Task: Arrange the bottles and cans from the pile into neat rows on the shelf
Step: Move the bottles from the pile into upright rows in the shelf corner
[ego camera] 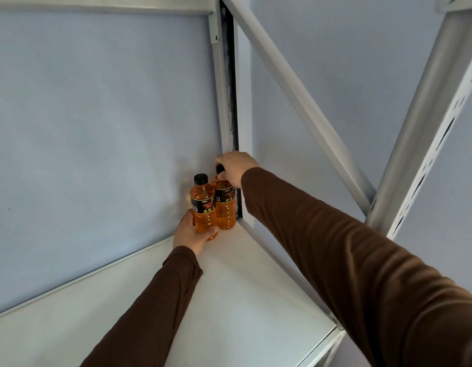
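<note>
In the back right corner of the white shelf (229, 300), one full orange drink bottle (204, 207) is clasped low by the left hand (192, 230) and its touching neighbour bottle (225, 205) at the cap by the right hand (236, 166), both probably rigid, rather heavy, smooth.

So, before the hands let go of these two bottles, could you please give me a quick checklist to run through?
1. Right bottle upright in the back corner of the shelf: ok.
2. Left bottle upright beside it, sides meeting: ok.
3. Left bottle's base flat on the shelf: cannot tell, the left hand covers it.
4. Right hand steadying the right bottle by its cap: ok.
5. Both caps on: ok.
6. Free shelf space to extend the row: ok.
</note>
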